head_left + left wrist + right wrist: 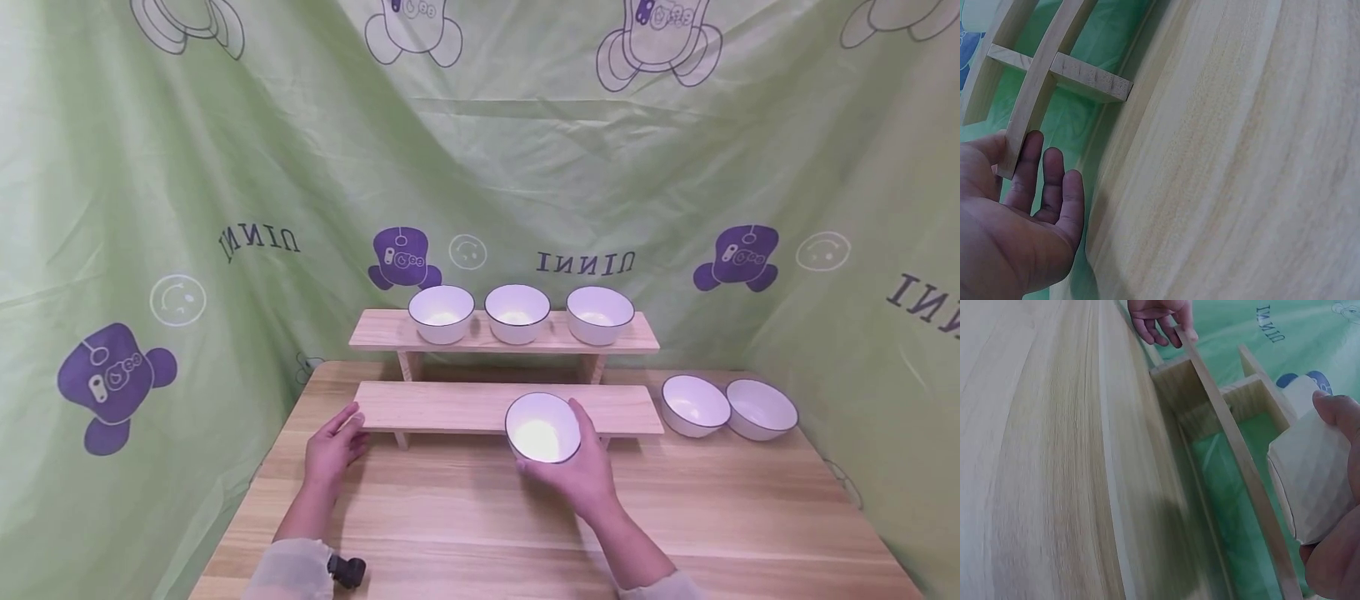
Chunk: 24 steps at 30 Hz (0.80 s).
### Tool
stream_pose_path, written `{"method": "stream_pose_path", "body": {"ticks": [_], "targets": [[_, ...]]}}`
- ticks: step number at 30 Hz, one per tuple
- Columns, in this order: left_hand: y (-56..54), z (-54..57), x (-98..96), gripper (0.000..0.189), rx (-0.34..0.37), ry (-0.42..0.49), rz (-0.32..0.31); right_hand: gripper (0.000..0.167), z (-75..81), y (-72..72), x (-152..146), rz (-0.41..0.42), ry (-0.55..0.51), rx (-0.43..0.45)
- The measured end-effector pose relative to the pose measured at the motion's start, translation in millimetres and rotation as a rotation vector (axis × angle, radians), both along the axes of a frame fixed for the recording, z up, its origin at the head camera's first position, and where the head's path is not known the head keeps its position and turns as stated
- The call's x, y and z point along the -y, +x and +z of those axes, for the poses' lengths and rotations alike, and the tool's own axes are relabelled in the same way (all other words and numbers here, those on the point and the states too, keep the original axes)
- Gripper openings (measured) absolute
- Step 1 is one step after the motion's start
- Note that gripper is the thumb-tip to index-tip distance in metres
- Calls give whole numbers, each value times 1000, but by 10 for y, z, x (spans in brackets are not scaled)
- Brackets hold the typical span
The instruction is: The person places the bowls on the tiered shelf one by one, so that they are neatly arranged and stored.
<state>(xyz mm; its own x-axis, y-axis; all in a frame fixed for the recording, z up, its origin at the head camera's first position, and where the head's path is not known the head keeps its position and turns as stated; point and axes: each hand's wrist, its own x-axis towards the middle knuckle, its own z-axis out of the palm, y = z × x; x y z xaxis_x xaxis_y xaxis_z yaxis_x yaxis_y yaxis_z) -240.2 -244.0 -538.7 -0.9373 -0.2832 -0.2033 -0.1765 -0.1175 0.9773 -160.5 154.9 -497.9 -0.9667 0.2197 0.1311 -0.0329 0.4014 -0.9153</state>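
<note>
My right hand (583, 479) grips a white bowl (542, 427) with a dark rim, thumb on one side and fingers on the other. The bowl is held above the front edge of the lower board (435, 406) of a two-step wooden shelf. In the right wrist view the bowl's faceted outer wall (1316, 481) shows. At the board's left end, my left hand (330, 450) pinches it between thumb and index finger, while the other fingers (1071, 200) hang loosely bent below. On the upper board (378, 329) three similar bowls (517, 315) stand in a row.
Two more white bowls (695, 406) sit side by side on the wooden table (480, 533), right of the shelf. A green printed cloth (480, 183) hangs behind and at both sides. A small black object (348, 572) is at the left sleeve.
</note>
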Motion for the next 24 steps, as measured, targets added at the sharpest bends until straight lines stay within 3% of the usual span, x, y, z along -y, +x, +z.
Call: {"method": "stream_pose_path", "body": {"ticks": [24], "targets": [[4, -12, -18, 57, -12, 2, 15, 129, 19, -136, 405, 45, -34, -16]]}}
